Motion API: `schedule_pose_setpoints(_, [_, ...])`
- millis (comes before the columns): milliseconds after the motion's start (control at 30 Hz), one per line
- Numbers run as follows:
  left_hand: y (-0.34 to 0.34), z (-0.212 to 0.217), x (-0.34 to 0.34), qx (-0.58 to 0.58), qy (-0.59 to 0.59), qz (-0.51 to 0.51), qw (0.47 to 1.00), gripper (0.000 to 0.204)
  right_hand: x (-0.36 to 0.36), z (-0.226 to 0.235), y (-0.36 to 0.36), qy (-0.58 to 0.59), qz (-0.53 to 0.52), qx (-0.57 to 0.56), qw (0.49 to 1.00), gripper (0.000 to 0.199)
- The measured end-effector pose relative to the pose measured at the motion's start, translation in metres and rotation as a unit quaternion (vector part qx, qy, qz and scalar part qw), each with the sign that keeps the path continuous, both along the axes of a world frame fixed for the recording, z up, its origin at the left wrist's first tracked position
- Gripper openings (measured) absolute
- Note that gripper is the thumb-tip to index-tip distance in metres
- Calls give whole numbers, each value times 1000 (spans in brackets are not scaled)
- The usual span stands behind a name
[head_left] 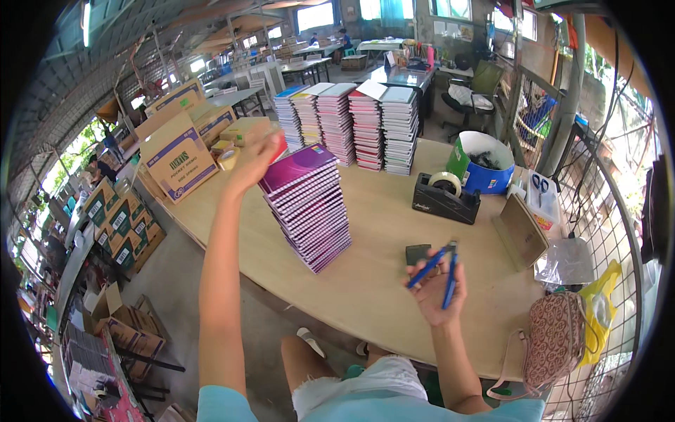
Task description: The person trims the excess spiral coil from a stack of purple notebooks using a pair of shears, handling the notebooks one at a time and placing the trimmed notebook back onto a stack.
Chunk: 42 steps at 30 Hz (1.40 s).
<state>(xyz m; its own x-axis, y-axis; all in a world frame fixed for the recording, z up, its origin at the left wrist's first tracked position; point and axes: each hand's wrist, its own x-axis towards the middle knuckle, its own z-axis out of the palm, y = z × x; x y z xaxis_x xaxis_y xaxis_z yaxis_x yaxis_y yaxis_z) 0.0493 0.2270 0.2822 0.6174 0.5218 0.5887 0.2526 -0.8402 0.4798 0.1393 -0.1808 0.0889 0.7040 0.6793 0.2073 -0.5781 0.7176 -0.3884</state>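
Observation:
My right hand holds a pair of blue-handled pliers, its handles spread and its small dark jaws pointing away from me. Just behind them, a small dark block rests on the table. Raised at the left, my left hand is smeared by motion. A red object shows by its fingers; whether the hand grips it is unclear. Close to that hand stands a tall stack of purple spiral notebooks, leaning slightly. A roll of tape lies on the hand's other side.
Several tall notebook stacks line the table's far side. Cardboard boxes stand at the left. A black tape dispenser, a blue-green tub, scissors and a patterned bag occupy the right. Wire mesh borders that side.

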Motion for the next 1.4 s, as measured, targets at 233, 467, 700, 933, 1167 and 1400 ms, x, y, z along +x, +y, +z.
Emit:
schedule_pose_setpoints(233, [15,-5,7,-119,236,-170,949,63,-46,5,58,-192,78,-195,958,55])
schedule_pose_setpoints(467, [16,-12,6,-154,182,-186,953,54,-46,-3,61,-583,-108,-484,644,48])
schedule_pose_setpoints(700, [6,-6,10,-103,208,-170,958,59,-38,-53,49,-670,-305,-531,421,53])
schedule_pose_setpoints(933, [25,-2,13,-49,208,-94,972,62,-39,-67,51,-685,-315,-513,410,54])
schedule_pose_setpoints(1167, [-25,21,14,11,260,-48,964,65,-35,-74,46,-667,-318,-523,426,55])
schedule_pose_setpoints(1400, [11,-8,30,-41,269,-98,957,63,-46,-21,54,-555,-297,-464,623,53])
